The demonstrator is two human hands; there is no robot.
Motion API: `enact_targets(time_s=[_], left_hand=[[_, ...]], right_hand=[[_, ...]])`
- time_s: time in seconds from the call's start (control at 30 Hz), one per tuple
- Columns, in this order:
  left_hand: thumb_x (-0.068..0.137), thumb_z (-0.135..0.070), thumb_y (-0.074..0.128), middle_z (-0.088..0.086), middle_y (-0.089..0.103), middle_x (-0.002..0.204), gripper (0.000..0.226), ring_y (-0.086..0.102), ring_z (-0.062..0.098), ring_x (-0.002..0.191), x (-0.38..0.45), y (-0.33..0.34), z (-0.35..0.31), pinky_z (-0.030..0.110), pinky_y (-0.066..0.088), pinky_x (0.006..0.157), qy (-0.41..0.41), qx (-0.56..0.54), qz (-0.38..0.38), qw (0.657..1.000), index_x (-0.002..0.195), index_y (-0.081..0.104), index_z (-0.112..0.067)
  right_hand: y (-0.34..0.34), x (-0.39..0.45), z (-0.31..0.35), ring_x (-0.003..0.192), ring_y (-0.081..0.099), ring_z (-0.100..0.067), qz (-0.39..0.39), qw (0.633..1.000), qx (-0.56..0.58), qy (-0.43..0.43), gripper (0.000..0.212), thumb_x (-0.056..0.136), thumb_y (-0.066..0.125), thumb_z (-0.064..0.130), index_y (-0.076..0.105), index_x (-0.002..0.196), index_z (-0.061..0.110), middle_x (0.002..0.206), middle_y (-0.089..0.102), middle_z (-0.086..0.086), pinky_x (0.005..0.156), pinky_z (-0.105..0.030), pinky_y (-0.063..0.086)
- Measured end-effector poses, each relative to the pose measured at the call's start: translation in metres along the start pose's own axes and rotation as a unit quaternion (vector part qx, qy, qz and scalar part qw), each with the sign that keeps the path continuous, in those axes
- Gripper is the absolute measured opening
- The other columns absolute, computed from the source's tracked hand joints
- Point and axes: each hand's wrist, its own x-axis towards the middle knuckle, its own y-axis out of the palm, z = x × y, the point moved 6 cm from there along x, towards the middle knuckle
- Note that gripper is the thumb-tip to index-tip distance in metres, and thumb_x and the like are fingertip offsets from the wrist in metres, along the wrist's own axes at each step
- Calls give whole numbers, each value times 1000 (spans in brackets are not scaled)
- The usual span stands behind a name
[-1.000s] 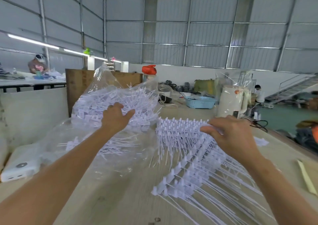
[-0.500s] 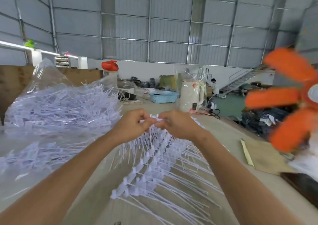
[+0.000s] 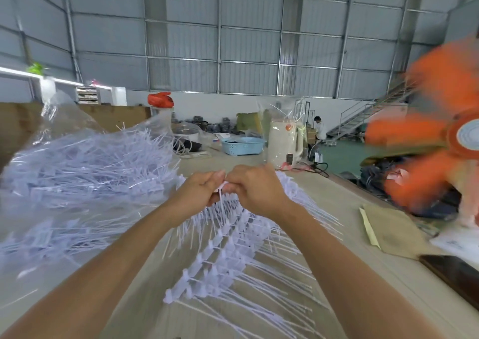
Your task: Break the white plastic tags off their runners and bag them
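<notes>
A stack of white plastic tags on their runners [image 3: 228, 245] lies on the pale table [image 3: 337, 261] in front of me, long tails fanning to the right. My left hand [image 3: 197, 190] and my right hand [image 3: 255, 188] meet over the far end of the stack and both pinch a white tag [image 3: 223, 186] between their fingertips, with its thin tail hanging down. On the left a clear plastic bag [image 3: 77, 172] lies open, heaped with loose white tags.
An orange fan [image 3: 445, 141] spins at the right edge. A brown envelope [image 3: 388, 229] and a dark phone [image 3: 456, 274] lie on the right of the table. At the far end stand a blue basket [image 3: 242, 145], a cream kettle [image 3: 283, 144] and a pot [image 3: 185, 133].
One second ago my left hand rested on the bag and my right on the stack. Both have since come together on one tag. The view has swung right, bringing the fan in.
</notes>
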Motion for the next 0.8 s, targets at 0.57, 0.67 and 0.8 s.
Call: enact_targets(time_s=[0.57,0.67,0.8], left_hand=[[97,-19,53,8,66,77,15,44,7,46,8,-20,11,16,48,49,-100,-133,-76,983,98,65,-10],[95,-46,45,10,61,77,46,43,10,47,7,-7,1,22,47,50,-111,-158,-20,981,99,64,-4],[83,-68,41,1,57,65,67,48,9,49,8,2,-10,21,45,50,-71,-43,23,996,91,64,-5]], right_hand=[[-70,14,2,46,38,1,41,977,209,30,30,81,69,27,60,75,-1,62,49,2,47,-10,30],[-34,9,-1,51,47,8,140,965,216,51,20,93,56,12,55,112,9,65,48,13,51,-10,34],[-5,2,-10,57,55,-2,140,952,255,99,70,86,64,6,22,139,22,77,65,-4,53,-17,43]])
